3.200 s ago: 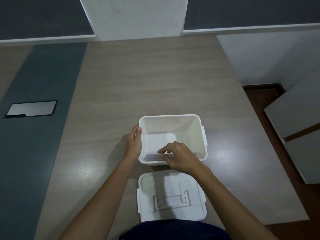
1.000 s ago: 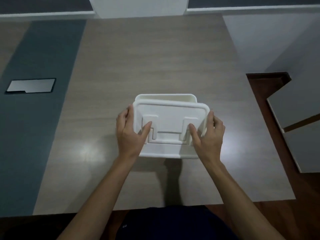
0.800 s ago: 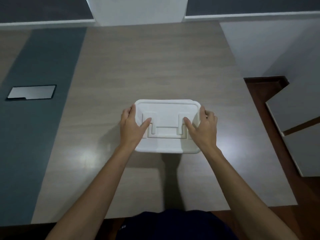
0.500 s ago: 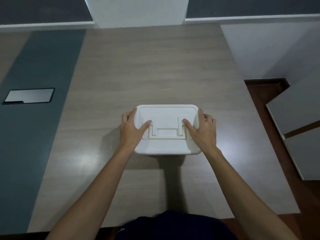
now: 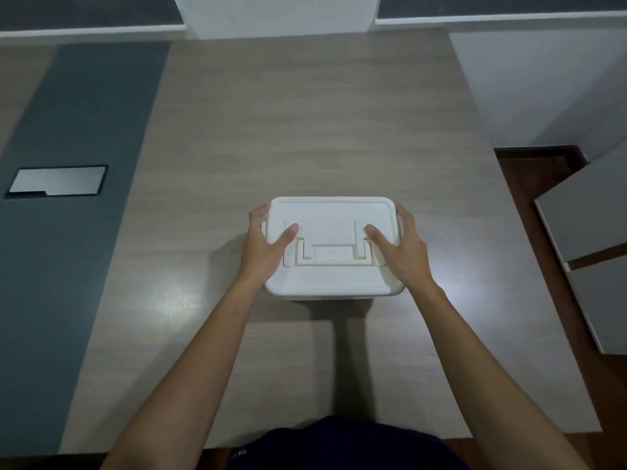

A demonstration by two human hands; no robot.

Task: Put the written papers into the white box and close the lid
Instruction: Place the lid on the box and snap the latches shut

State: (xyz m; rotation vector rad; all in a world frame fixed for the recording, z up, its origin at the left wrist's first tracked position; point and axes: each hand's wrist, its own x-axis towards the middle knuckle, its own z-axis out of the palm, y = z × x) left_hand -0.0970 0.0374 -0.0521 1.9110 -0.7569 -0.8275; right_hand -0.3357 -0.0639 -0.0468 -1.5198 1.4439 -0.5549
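Observation:
The white box stands in the middle of the wooden table, covered by its white lid (image 5: pixel 330 228), which lies flat over it with a folded handle on top. My left hand (image 5: pixel 263 244) grips the lid's left edge, thumb pressed on top. At the lid's right edge, my right hand (image 5: pixel 400 247) holds on in the same way, thumb on top. The papers are hidden inside the box.
The wooden table (image 5: pixel 305 113) reaches to a white wall at the back. A dark grey strip with a metal flap (image 5: pixel 57 180) lies to the left. Grey cabinet panels (image 5: pixel 590 232) stand at the right above a dark wooden floor.
The papers went into the open box. Both hands then lifted the lid from the table in front and lowered it onto the box, where it now sits flat.

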